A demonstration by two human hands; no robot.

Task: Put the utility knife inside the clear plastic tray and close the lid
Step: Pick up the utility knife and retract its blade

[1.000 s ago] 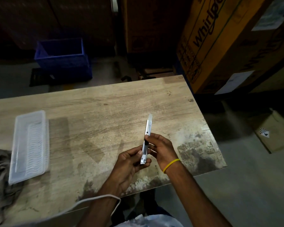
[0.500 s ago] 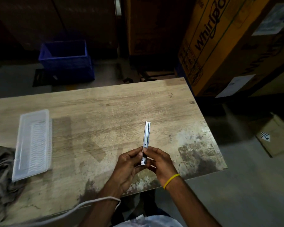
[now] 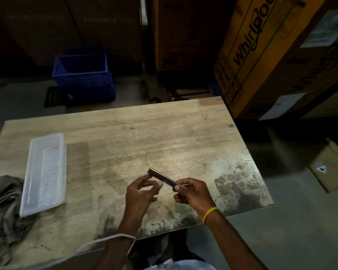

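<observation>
Room: dim storage space; blue crate (image 3: pixel 84 76) sitting on the floor at 11 o'clock, yellow carton (image 3: pixel 261 55) leaning in at 1 o'clock.
Table (image 3: pixel 144 137): worn wood, right corner near the carton, near edge running just under both wrists.
Open room: bare board stretching between hands and tray.
Clear plastic tray (image 3: pixel 44 172): lying lengthwise at 9 o'clock, lid down, near end touching a grey cloth (image 3: pixel 4 207).
Utility knife (image 3: pixel 165 178): hovering above the table at centre, tilting from 10 to 4 o'clock.
Right hand (image 3: pixel 193 193): gripping the knife's near end, yellow band (image 3: pixel 210 215) circling the wrist.
Left hand (image 3: pixel 141 193): loosely curled, fingers open, fingertips just beside the knife, contact unclear.
</observation>
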